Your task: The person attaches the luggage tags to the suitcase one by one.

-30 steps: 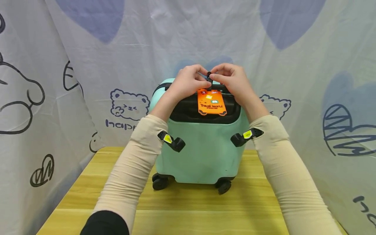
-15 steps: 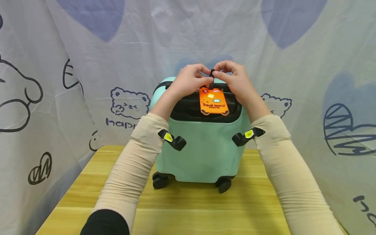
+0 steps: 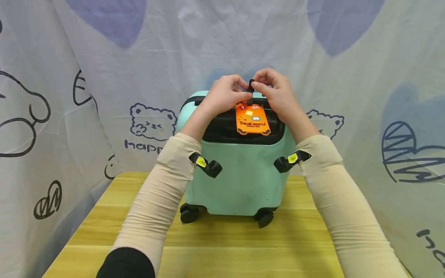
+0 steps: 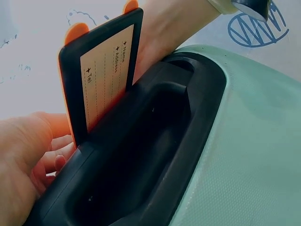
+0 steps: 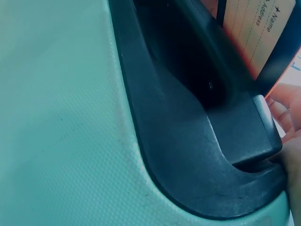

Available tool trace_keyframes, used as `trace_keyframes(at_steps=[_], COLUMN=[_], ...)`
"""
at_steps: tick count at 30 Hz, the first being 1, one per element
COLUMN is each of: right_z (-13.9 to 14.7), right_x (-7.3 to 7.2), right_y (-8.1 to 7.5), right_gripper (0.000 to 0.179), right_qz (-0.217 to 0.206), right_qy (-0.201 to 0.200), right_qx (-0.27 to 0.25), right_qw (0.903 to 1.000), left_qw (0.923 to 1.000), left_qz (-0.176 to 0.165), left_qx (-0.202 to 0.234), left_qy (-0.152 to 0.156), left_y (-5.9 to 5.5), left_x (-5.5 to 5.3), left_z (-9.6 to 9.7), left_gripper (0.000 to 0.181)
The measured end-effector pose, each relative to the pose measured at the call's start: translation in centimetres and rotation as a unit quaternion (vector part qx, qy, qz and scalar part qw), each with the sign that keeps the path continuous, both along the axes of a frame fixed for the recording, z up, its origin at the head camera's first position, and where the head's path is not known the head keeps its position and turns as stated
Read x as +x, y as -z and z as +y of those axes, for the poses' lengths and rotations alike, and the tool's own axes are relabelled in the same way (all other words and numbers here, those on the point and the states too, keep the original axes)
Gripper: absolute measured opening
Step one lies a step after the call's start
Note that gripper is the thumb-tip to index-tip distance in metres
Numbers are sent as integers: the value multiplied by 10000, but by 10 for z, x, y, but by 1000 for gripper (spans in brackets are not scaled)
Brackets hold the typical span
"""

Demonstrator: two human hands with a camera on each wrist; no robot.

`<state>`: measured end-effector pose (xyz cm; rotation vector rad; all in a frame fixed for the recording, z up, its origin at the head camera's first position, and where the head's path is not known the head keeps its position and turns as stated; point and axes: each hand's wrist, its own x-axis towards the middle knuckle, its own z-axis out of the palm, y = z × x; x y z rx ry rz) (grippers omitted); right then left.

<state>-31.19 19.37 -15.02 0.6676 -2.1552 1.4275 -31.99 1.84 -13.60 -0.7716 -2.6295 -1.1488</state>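
A light green suitcase (image 3: 240, 177) stands upright on its wheels, and an orange luggage tag (image 3: 253, 122) printed "Travel World" hangs over the black recess around its top handle (image 4: 99, 146). My left hand (image 3: 225, 94) pinches the tag's black strap (image 3: 251, 85) low down, just above the tag. Thumb and fingertips of my right hand (image 3: 274, 90) pinch the upper end of that strap, which sticks up above the handle. In the left wrist view, the tag's back (image 4: 106, 75) shows a card with Name, Address and Tel lines. The fingertips are mostly hidden behind tag and handle there.
The suitcase stands on a yellow wood-grain table (image 3: 243, 251). Close behind it hangs a pale curtain (image 3: 226, 38) with hearts and drawn bears, which also closes in both sides. Black wheels (image 3: 189, 214) rest on the tabletop.
Both hands still pinch the strap. The right hand and the strap's upper end have risen a little, and the tag has shifted slightly to the right. The suitcase stays in place.
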Motion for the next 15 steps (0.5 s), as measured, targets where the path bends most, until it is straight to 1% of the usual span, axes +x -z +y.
trace_keyframes(at_steps=[3, 8, 11, 15], right_z=[-1, -2, -2, -3], right_x=[0, 1, 1, 1], right_y=[0, 1, 2, 2], right_gripper=[9, 10, 12, 13], right_qz=[32, 71, 162, 277], right_qy=[109, 97, 113, 171], right_qx=[147, 215, 298, 419], right_qw=[9998, 9997, 9994, 9986], left_qw=[10000, 9995, 9988, 9984], left_qz=[-8, 40, 91, 116], left_qx=[-42, -207, -329, -393], left_qy=[-80, -240, -337, -384], left_y=[0, 0, 0, 0], left_x=[-1, -1, 0, 1], left_z=[1, 2, 2, 2], left_gripper=[34, 34, 35, 37])
